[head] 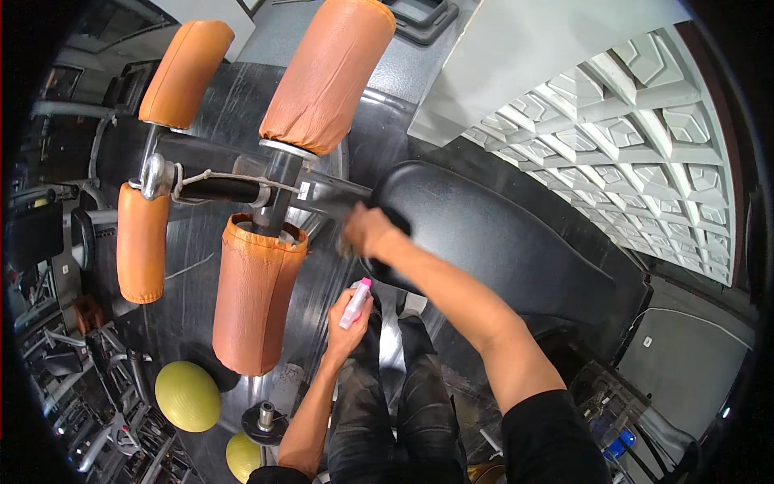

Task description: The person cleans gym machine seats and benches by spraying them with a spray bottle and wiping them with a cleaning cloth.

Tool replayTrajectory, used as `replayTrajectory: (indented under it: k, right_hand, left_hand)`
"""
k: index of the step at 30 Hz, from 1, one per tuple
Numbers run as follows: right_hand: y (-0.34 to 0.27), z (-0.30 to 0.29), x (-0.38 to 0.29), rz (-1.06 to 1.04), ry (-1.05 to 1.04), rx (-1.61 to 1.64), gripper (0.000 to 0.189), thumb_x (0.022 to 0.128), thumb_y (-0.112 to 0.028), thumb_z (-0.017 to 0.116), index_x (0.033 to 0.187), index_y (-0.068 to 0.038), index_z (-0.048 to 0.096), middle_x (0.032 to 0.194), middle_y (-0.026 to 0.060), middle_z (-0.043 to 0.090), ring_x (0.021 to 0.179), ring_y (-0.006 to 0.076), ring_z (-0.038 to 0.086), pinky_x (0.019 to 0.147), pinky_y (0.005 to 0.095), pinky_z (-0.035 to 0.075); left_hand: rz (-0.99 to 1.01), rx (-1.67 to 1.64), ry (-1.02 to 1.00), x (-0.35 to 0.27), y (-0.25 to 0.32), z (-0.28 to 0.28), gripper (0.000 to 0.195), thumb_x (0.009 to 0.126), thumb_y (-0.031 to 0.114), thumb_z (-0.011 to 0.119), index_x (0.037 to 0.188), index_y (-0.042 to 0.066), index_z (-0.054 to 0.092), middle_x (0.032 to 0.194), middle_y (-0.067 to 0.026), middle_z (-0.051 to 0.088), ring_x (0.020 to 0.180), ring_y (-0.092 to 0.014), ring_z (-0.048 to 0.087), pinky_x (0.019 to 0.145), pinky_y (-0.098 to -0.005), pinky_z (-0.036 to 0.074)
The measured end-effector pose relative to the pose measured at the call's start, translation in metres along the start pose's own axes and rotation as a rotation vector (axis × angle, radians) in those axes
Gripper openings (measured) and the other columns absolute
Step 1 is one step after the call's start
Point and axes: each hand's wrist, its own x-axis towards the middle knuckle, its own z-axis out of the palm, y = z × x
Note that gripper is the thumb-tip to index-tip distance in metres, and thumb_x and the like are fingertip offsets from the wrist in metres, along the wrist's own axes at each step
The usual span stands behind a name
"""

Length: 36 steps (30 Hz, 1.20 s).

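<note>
My left hand (346,330) grips a spray bottle (357,305) with a pink nozzle tip, held low in front of my legs. My right hand (370,233), blurred, is at the front end of a black padded bench (478,236), beside the metal beam (329,199) that carries it. A small greyish-brown piece, apparently a cloth (344,247), shows below its fingers. To the left, the exercise machine has large brown foam roller pads (260,302) on a crossbar (278,193). The upper large roller (329,72) is wrinkled; the lower one's cover gapes at its top end.
Two smaller orange rollers (144,245) and a round metal knob (158,176) tied with cord (236,176) stand farther left. A yellow-green exercise ball (187,396) lies near a weight post (266,417). A white patterned panel (629,109) rises at the right.
</note>
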Motion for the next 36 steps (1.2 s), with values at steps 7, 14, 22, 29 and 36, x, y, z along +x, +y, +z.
replayTrajectory:
  k: [7,14,22,29,36]
  right_hand:
    - [0.038,0.014,0.050,0.323,0.058,-0.234,0.026,0.093,-0.027,0.052,0.108,-0.023,0.072,0.129,0.0004,0.055,0.118,0.0240,0.049,0.096,0.0367,0.043]
    - [0.087,-0.032,0.009,0.474,0.230,-0.153,0.025,0.092,-0.026,0.055,0.109,-0.019,0.072,0.124,0.0013,0.055,0.113,0.0241,0.048,0.078,0.0310,0.047]
    - [0.022,0.036,-0.027,-0.128,0.531,0.158,0.017,0.080,-0.018,0.060,0.089,-0.012,0.073,0.124,0.0113,0.054,0.108,0.0334,0.054,0.075,0.0411,0.057]
    - [0.121,0.010,-0.039,0.804,0.834,0.391,0.034,0.078,-0.006,0.060,0.109,-0.017,0.068,0.120,0.0153,0.049,0.105,0.0380,0.052,0.080,0.0445,0.056]
    - [0.062,0.076,-0.090,-0.045,0.396,0.221,0.048,0.074,-0.007,0.066,0.115,-0.031,0.065,0.130,0.0071,0.046,0.112,0.0347,0.050,0.086,0.0406,0.055]
  left_hand:
    - [0.027,0.022,-0.028,0.009,0.003,0.011,0.012,0.088,0.006,0.066,0.098,0.001,0.063,0.080,-0.0059,0.066,0.073,-0.008,0.060,0.066,-0.0248,0.048]
    - [0.024,-0.021,0.020,0.005,0.005,-0.004,0.011,0.088,0.006,0.066,0.097,0.001,0.062,0.081,-0.0051,0.067,0.074,-0.009,0.061,0.067,-0.0247,0.048]
    - [-0.018,-0.021,0.061,-0.002,0.000,-0.013,0.010,0.088,0.004,0.065,0.097,0.001,0.062,0.079,-0.0044,0.066,0.072,-0.008,0.060,0.066,-0.0243,0.048]
    - [0.104,-0.030,0.024,0.009,0.010,0.005,0.011,0.087,0.004,0.065,0.097,0.001,0.063,0.078,-0.0047,0.066,0.070,-0.008,0.061,0.063,-0.0247,0.048]
    - [0.107,-0.011,-0.054,0.006,0.018,0.009,0.014,0.084,0.001,0.066,0.098,0.000,0.063,0.080,-0.0074,0.069,0.070,-0.012,0.065,0.063,-0.0249,0.049]
